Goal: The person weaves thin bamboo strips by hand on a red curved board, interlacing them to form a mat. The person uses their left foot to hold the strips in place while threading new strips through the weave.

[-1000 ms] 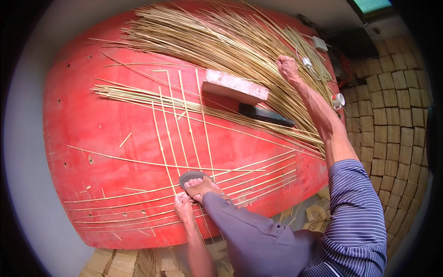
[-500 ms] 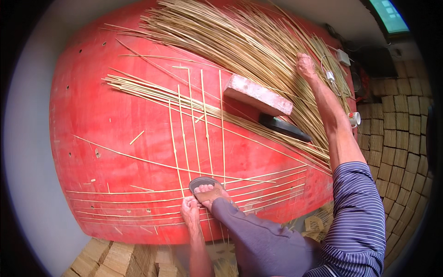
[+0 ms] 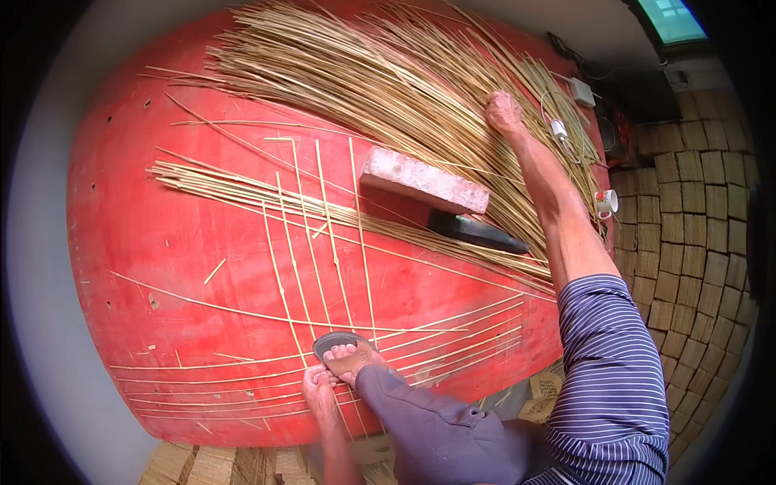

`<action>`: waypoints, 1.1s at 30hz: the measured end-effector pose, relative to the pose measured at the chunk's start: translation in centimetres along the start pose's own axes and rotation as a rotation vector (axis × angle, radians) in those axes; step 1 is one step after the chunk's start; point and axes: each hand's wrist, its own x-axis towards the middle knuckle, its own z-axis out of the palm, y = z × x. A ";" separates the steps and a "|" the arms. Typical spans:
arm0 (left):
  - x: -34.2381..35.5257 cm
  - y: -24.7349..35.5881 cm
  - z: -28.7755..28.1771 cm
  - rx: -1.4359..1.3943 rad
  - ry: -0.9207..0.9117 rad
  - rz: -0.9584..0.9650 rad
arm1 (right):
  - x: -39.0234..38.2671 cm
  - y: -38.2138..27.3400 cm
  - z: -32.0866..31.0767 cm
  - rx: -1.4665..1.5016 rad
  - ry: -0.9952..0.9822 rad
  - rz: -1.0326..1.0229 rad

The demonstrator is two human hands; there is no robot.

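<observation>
My left hand (image 3: 320, 388) is at the near edge of the red board (image 3: 194, 307), its fingers pinched at the end of a thin bamboo strip (image 3: 283, 283) beside my sandalled foot (image 3: 347, 356). The foot presses on several upright strips where they cross long horizontal strips (image 3: 218, 380). My right arm reaches far forward. At its end my right hand (image 3: 503, 111) is closed at the large pile of bamboo strips (image 3: 364, 81), fingers curled in among them and partly hidden.
A whitish brick (image 3: 424, 179) and a dark-handled tool (image 3: 477, 232) weigh down a narrower strip bundle (image 3: 210, 184). On the right are a white cable switch (image 3: 558, 130), a mug (image 3: 606, 202) and stacked bamboo bundles (image 3: 679, 242). More bundles (image 3: 214, 465) stand below the board.
The view has shifted, so the board appears further left and lower. My right hand has edged slightly left over the pile. My left hand and foot keep their places at the strips.
</observation>
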 end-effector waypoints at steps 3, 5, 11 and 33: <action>0.5 -0.6 -0.4 0.005 -0.037 0.005 | -0.8 0.3 -0.6 0.039 0.046 -0.001; 0.8 -0.8 -0.5 0.003 -0.037 0.002 | -0.9 0.8 -1.1 0.034 0.058 -0.010; 0.8 -0.8 -0.6 0.030 -0.012 -0.004 | -1.2 2.4 -3.0 0.159 -0.043 -0.037; 0.8 -0.4 -1.2 0.029 -0.020 -0.028 | 0.9 -3.4 -12.0 0.569 -0.140 -0.289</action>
